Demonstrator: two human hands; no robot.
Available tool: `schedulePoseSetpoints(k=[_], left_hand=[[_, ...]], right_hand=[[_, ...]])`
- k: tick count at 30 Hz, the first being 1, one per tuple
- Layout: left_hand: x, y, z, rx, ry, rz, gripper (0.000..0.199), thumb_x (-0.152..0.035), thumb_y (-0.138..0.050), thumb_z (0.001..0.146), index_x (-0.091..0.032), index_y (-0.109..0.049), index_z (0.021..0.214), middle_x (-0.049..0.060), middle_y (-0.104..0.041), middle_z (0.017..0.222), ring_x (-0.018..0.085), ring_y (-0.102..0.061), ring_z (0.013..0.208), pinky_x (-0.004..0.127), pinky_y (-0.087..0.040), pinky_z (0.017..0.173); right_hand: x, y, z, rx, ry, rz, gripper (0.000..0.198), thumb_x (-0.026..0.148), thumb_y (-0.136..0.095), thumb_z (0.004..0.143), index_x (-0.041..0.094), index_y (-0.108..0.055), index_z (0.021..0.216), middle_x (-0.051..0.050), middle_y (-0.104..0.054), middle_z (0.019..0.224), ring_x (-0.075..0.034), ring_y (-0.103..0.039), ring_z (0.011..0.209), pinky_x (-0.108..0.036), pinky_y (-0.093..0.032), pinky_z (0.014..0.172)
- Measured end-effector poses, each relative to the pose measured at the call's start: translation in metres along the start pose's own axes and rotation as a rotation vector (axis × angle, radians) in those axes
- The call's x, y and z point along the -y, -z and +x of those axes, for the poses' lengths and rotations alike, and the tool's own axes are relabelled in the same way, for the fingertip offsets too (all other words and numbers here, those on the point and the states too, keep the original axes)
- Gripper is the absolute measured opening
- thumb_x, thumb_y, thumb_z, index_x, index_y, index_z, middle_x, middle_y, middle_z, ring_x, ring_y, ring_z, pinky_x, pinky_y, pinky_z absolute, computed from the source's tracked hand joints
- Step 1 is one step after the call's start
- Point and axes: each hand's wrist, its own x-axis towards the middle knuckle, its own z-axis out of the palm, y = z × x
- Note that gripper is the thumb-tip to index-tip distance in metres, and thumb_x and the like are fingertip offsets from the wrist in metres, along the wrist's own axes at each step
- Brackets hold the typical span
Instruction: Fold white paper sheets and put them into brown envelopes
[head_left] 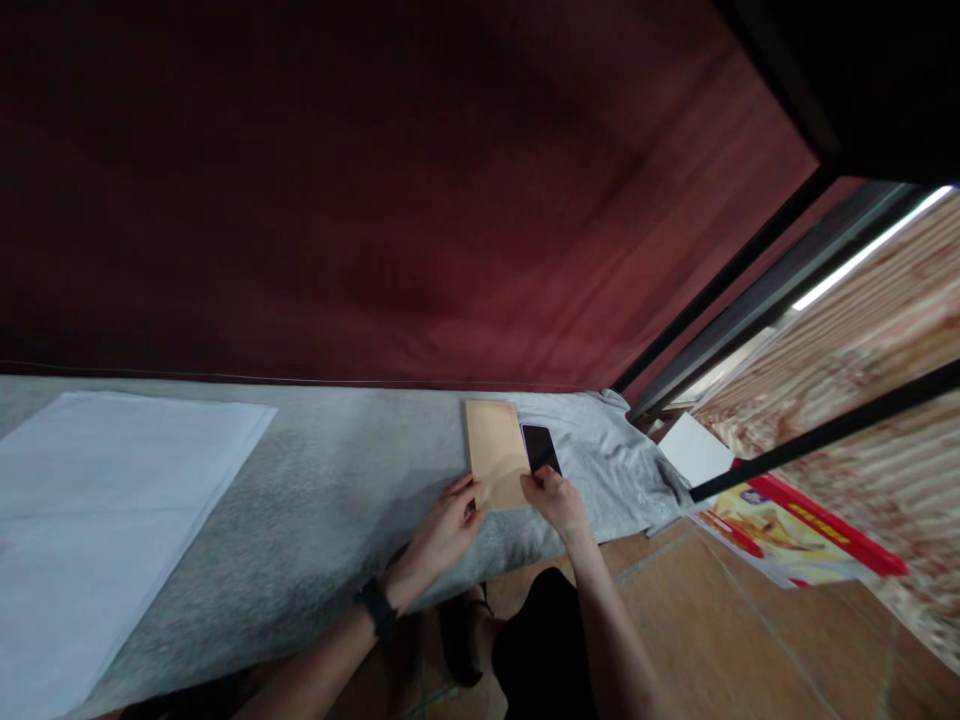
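A flat tan paper envelope (495, 440) lies on the grey cloth cover, its near end between my two hands. At its near left corner, my left hand (448, 520) pinches the edge, thumb on top; a small dark patch shows by the fingers, too blurred to name. On the opposite edge, my right hand (556, 498) has thumb and finger closed on the near right corner. Just beyond the right hand is a dark-screened phone (540, 447), lying flat beside the envelope, its near end partly covered by that hand.
Large white sheets (135, 500) cover the left of the grey cloth (337, 500). A dark red curtain (375, 250) hangs behind. At right stand black frame bars (825, 435), with a red and yellow printed box (802, 530) and a white card (694, 450) beyond on the tiled floor.
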Motion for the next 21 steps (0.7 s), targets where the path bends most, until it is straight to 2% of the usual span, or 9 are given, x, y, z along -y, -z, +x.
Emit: schedulePoseSetpoints(k=[7, 10, 13, 17, 21], left_hand=[[-0.004, 0.001, -0.002, -0.010, 0.001, -0.011, 0.044, -0.019, -0.058, 0.082, -0.022, -0.072, 0.124, 0.010, -0.061, 0.144, 0.029, -0.058, 0.131, 0.041, -0.046, 0.110], [-0.006, 0.002, -0.004, 0.007, 0.006, 0.012, 0.043, -0.019, -0.058, 0.083, -0.023, -0.071, 0.124, 0.009, -0.061, 0.144, 0.028, -0.058, 0.131, 0.040, -0.046, 0.111], [-0.006, 0.003, -0.006, 0.022, -0.023, 0.085, 0.044, -0.018, -0.055, 0.086, -0.022, -0.068, 0.128, 0.011, -0.057, 0.149, 0.028, -0.055, 0.134, 0.041, -0.044, 0.113], [-0.006, 0.002, -0.010, 0.016, -0.133, 0.223, 0.046, -0.018, -0.050, 0.091, -0.022, -0.062, 0.135, 0.010, -0.048, 0.156, 0.027, -0.047, 0.142, 0.043, -0.039, 0.118], [-0.008, 0.003, -0.014, 0.105, -0.285, 0.411, 0.048, -0.020, -0.049, 0.095, -0.019, -0.056, 0.142, 0.011, -0.046, 0.158, 0.027, -0.041, 0.147, 0.043, -0.032, 0.122]], right_hand=[[0.002, 0.005, -0.004, -0.014, -0.035, -0.009, 0.027, 0.044, -0.054, 0.099, 0.021, -0.067, 0.105, -0.010, -0.077, 0.087, -0.025, -0.074, 0.090, -0.027, -0.043, 0.069], [0.003, 0.004, -0.003, -0.062, -0.034, -0.002, 0.028, 0.042, -0.053, 0.099, 0.019, -0.065, 0.110, -0.010, -0.077, 0.089, -0.025, -0.073, 0.090, -0.028, -0.044, 0.071], [0.007, 0.001, 0.002, -0.133, 0.086, 0.088, 0.028, 0.036, -0.050, 0.099, 0.017, -0.064, 0.114, -0.010, -0.075, 0.099, -0.023, -0.071, 0.093, -0.027, -0.046, 0.076], [0.015, -0.008, 0.012, -0.229, 0.280, 0.204, 0.029, 0.024, -0.046, 0.097, 0.016, -0.066, 0.117, -0.012, -0.070, 0.114, -0.023, -0.066, 0.106, -0.030, -0.048, 0.091], [0.024, -0.020, 0.021, -0.236, 0.394, 0.251, 0.035, 0.015, -0.046, 0.094, 0.015, -0.066, 0.123, -0.012, -0.068, 0.126, -0.023, -0.062, 0.116, -0.032, -0.046, 0.101]])
